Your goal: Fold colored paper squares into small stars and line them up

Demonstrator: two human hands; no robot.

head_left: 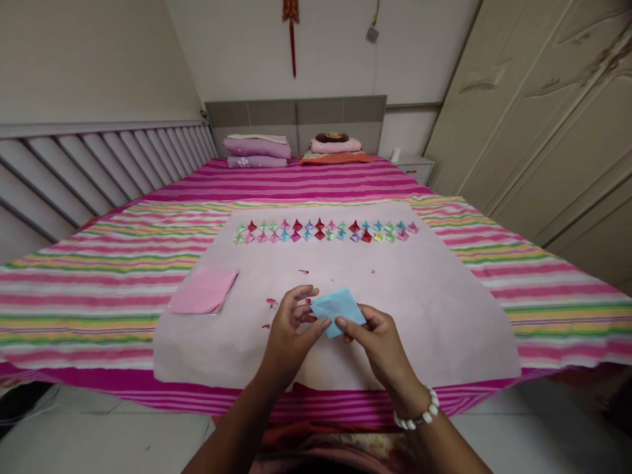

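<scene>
Both hands hold a folded light-blue paper (337, 307) just above a pale pink sheet (444, 316) spread on the bed. My left hand (292, 329) pinches the paper's left edge with thumb and fingers. My right hand (378, 342), with a white bead bracelet on the wrist, pinches its lower right side. Farther back on the sheet lie two rows of several small folded paper shapes (326, 230) in red, green, blue and pink.
A stack of pink paper squares (203, 290) lies at the left of the sheet. Small red paper scraps (272, 303) are scattered near my hands. The striped bedcover (99, 276), folded bedding (257, 151) at the headboard, a railing (99, 164) left, wardrobe (543, 118) right.
</scene>
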